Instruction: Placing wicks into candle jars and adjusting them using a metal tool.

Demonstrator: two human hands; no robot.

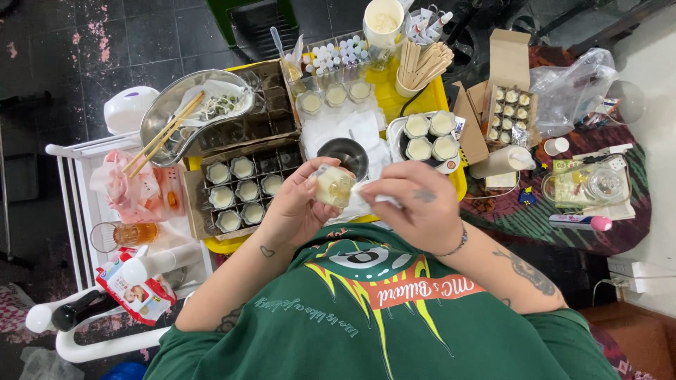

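Observation:
My left hand [299, 204] holds a small glass jar [334, 187] of pale wax, tilted, just above my chest. My right hand [412, 204] presses a white tissue [366, 193] against the jar's side. Both hands hover over the near edge of a yellow tray [451, 179]. Below the jar sits a small dark metal bowl [345, 153].
A cardboard box [236, 190] of filled jars lies left of my hands. A steel bowl [162, 119] with chopsticks stands at far left, several filled jars [429, 137] on a dish to the right, wooden sticks [422, 63] in a cup behind.

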